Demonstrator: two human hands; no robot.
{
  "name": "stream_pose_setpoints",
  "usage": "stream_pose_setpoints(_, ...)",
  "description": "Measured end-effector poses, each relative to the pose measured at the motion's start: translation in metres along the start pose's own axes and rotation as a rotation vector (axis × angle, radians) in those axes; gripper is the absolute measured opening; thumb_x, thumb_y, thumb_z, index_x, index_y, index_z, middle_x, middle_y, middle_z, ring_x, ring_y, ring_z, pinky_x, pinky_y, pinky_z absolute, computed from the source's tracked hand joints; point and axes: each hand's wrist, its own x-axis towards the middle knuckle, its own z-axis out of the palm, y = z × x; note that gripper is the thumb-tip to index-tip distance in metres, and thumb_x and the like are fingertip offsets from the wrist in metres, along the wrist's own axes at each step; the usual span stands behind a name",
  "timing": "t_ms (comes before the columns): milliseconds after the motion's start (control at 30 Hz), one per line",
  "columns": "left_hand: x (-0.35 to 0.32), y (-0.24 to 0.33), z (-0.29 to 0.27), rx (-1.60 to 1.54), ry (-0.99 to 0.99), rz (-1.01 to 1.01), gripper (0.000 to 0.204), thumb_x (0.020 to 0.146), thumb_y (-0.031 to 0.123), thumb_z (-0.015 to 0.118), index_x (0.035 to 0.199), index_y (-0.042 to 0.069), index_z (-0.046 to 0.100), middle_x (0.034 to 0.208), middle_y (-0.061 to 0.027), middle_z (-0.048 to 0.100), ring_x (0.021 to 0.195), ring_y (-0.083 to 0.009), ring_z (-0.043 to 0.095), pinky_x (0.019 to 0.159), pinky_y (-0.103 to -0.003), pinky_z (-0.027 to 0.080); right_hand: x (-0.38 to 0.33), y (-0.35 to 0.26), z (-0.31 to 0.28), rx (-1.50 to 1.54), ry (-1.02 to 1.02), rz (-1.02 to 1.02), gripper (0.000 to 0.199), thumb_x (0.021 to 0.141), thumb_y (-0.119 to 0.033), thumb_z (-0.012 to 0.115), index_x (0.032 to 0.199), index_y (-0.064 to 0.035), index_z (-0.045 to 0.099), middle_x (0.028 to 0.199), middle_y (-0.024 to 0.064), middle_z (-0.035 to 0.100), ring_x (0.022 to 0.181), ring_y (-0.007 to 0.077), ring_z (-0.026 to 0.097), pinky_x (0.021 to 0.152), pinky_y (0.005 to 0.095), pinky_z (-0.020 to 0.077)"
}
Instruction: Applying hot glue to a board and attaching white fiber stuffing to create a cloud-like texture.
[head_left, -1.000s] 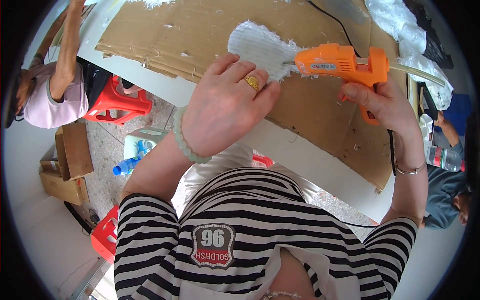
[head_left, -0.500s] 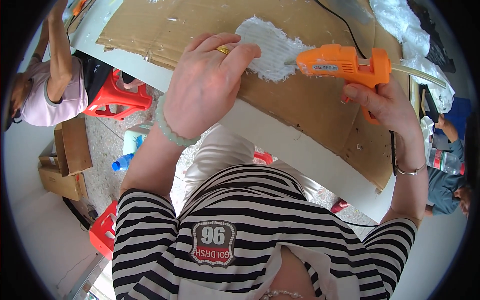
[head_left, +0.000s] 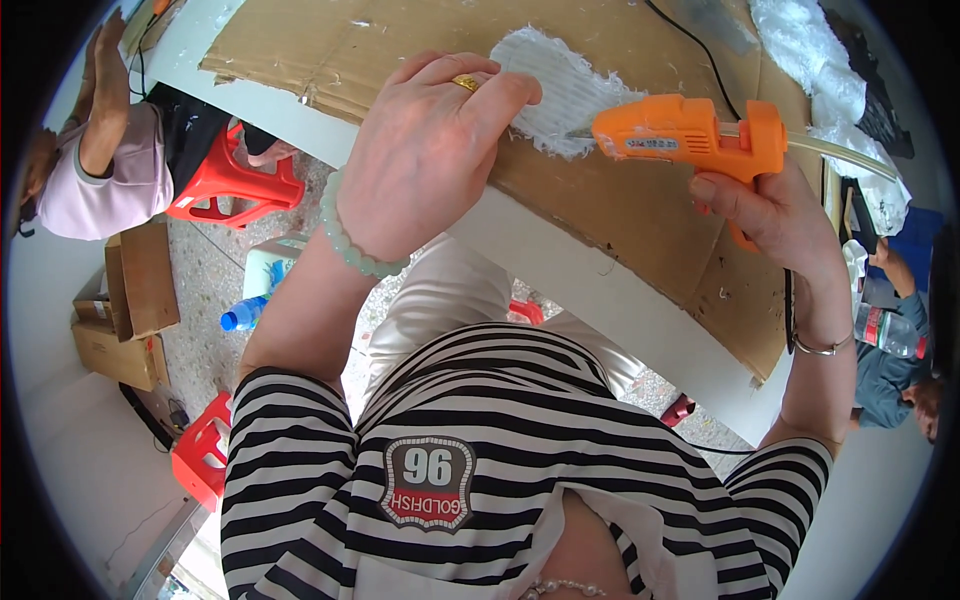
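Note:
In my right hand (head_left: 752,208) is an orange hot glue gun (head_left: 660,130), with a clear glue stick (head_left: 842,150) sticking out of its back. The nozzle touches or nearly touches the lower right part of a white, ribbed piece of cloth (head_left: 560,92) with frayed edges. My left hand (head_left: 430,150) is closed at the left edge of this cloth, its index finger overlapping the rim. The other fingertips are hidden behind the hand.
A sheet of brown cardboard (head_left: 640,225) covers the white table (head_left: 540,235). A black cord (head_left: 690,45) crosses it. White plastic wrap (head_left: 815,60) lies far right. Other people sit left and right; a red stool (head_left: 235,185) and cardboard boxes (head_left: 140,280) stand at left.
My left hand and the white cloth have shifted slightly to the right. The glue gun has moved a little lower, and its nozzle stays by the cloth.

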Motion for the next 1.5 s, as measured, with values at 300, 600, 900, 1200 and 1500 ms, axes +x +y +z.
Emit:
stream_pose_setpoints(300, 0.001, 0.000, -0.005, -0.079, -0.049, -0.050, 0.030, 0.069, -0.012, 0.049, 0.095, 0.003, 0.057, 0.085, -0.0101, 0.064, 0.090, -0.0309, 0.061, 0.083, -0.039, 0.047, 0.006, -0.011, 0.005, -0.084, -0.043, 0.082, 0.032, 0.085, -0.017, 0.065, 0.111, -0.0034, 0.054, 0.080, -0.0005, 0.055, 0.070, 0.0081, 0.053, 0.062, 0.0219, 0.0424)
stream_pose_setpoints(600, 0.001, -0.004, -0.007, -0.175, -0.073, -0.116, 0.028, 0.074, -0.012, 0.046, 0.096, 0.002, 0.057, 0.086, -0.0096, 0.064, 0.084, -0.0289, 0.061, 0.080, -0.037, 0.048, 0.014, -0.015, 0.013, -0.108, 0.004, 0.084, 0.030, 0.084, -0.019, 0.066, 0.107, -0.0028, 0.055, 0.079, -0.0007, 0.056, 0.066, 0.0074, 0.052, 0.058, 0.0217, 0.0415)
stream_pose_setpoints(900, -0.001, -0.002, -0.012, -0.249, 0.014, -0.161, 0.027, 0.069, -0.009, 0.053, 0.093, 0.004, 0.057, 0.070, -0.0109, 0.060, 0.074, -0.0305, 0.060, 0.077, -0.042, 0.047, 0.020, -0.016, 0.018, -0.091, 0.005, 0.003, 0.029, 0.085, -0.021, 0.065, 0.106, -0.0029, 0.055, 0.076, -0.0010, 0.055, 0.064, 0.0064, 0.050, 0.056, 0.0214, 0.0407)
stream_pose_setpoints(1200, -0.012, 0.015, -0.010, -0.123, 0.052, -0.037, 0.027, 0.063, -0.005, 0.059, 0.088, 0.004, 0.059, 0.074, -0.0080, 0.062, 0.082, -0.0263, 0.062, 0.078, -0.037, 0.047, 0.026, -0.017, 0.018, -0.198, 0.017, -0.104, 0.024, 0.086, -0.022, 0.062, 0.100, -0.0033, 0.057, 0.068, -0.0013, 0.053, 0.060, 0.0052, 0.047, 0.051, 0.0212, 0.0370)
stream_pose_setpoints(1500, -0.015, 0.014, -0.010, -0.122, -0.004, -0.043, 0.026, 0.064, -0.003, 0.060, 0.089, 0.003, 0.057, 0.077, -0.0086, 0.064, 0.082, -0.0258, 0.063, 0.080, -0.038, 0.046, 0.033, -0.019, 0.019, -0.165, 0.008, -0.005, 0.023, 0.087, -0.024, 0.060, 0.097, -0.0033, 0.059, 0.068, -0.0014, 0.052, 0.058, 0.0052, 0.045, 0.050, 0.0216, 0.0362)
